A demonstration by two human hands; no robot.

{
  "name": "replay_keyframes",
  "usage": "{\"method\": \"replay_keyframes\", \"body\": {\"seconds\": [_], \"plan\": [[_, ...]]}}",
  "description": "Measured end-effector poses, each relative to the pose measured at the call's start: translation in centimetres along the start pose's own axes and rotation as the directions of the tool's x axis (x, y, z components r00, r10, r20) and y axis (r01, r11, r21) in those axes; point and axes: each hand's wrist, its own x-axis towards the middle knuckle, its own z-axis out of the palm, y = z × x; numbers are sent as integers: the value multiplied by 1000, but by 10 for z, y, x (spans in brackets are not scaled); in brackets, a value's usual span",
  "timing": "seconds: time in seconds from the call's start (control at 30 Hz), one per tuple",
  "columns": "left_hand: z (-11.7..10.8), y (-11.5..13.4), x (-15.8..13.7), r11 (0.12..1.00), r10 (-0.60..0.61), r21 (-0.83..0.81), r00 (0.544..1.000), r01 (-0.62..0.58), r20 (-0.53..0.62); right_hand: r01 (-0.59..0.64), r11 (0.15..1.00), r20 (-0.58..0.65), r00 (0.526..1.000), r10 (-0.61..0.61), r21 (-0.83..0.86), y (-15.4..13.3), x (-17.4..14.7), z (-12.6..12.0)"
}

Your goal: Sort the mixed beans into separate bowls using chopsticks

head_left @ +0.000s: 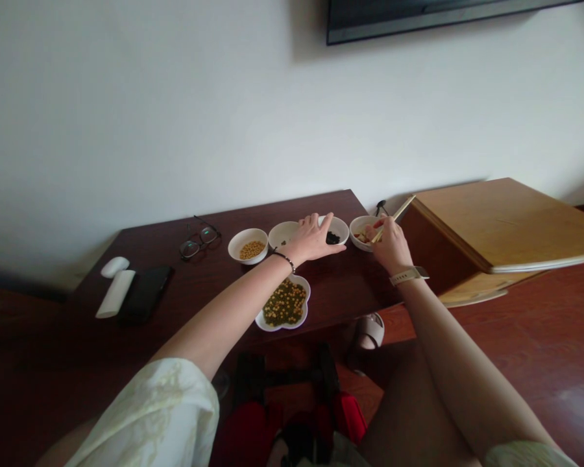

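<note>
My right hand (390, 245) is closed around a pair of chopsticks (403, 209), tips down in the rightmost white bowl (353, 235), which holds pale and reddish pieces. To its left, my left hand (316, 239) reaches over a white bowl (341, 227) of black beans (332, 238). Its thumb and fingers are spread at this bowl's rim; whether they press on it I cannot tell. Partly behind that hand is another white bowl (278, 235) with a few small bits. A white bowl (234, 246) of yellow beans (252, 250) stands farther left. Under my left forearm, a flower-shaped dish (305, 310) holds mixed green and yellow beans (285, 305).
On the dark table (209, 285) lie eyeglasses (200, 242), a black flat object (146, 293), a white oblong case (115, 294) and a white rounded object (115, 266). A wooden cabinet (511, 224) adjoins the right side. Above, a screen (418, 23) hangs on the wall.
</note>
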Motion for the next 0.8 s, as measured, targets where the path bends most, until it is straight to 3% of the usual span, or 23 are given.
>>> {"method": "replay_keyframes", "body": {"seconds": [0.1, 0.4, 0.53, 0.6, 0.7, 0.8], "plan": [[4, 2, 1, 1000, -9, 0, 999, 9, 31, -9, 1000, 8, 1000, 9, 17, 1, 2, 1], [17, 2, 2, 999, -36, -3, 999, 36, -15, 0, 998, 22, 1000, -2, 59, -1, 8, 7], [12, -5, -6, 999, -33, -15, 999, 33, -9, 16, 998, -4, 1000, -16, 57, -5, 10, 5], [1, -23, -19, 999, -32, -33, 999, 31, -23, 29, 998, -27, 999, -28, 52, -9, 11, 2], [-19, -73, -52, 995, -104, -7, 994, 103, -36, 66, 996, -48, 997, -64, 59, -22, 9, -2], [-32, -129, -92, 955, -292, 39, 955, 294, -52, 143, 986, -47, 989, -139, 88, -42, 3, -5]]}}
